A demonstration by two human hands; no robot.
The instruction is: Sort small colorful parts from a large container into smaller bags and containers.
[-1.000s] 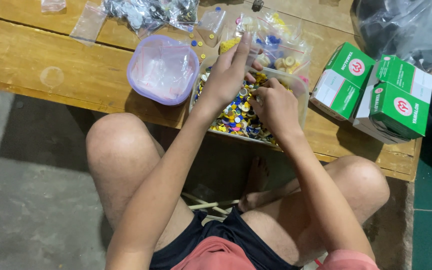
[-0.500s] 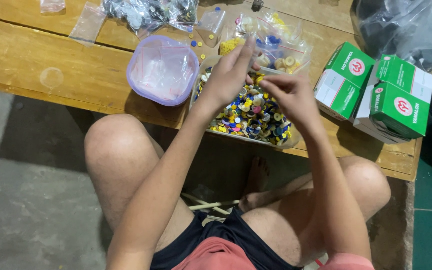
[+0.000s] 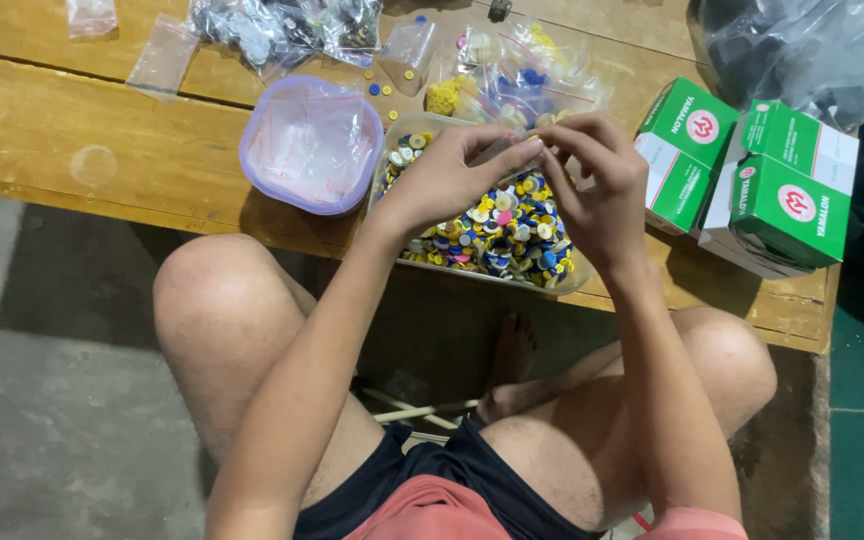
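both hands [image 3: 452,175] [image 3: 597,185] up over the tub of buttons [image 3: 497,235], fingertips pinched together on something too small to tell, probably light, slippery, best nipped by its edges.

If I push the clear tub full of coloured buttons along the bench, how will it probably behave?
The clear tub looks thin-walled, so it may flex. It overhangs the wooden bench edge slightly, so a push toward the knees might tip it. The heaped buttons are loose and would likely spill.
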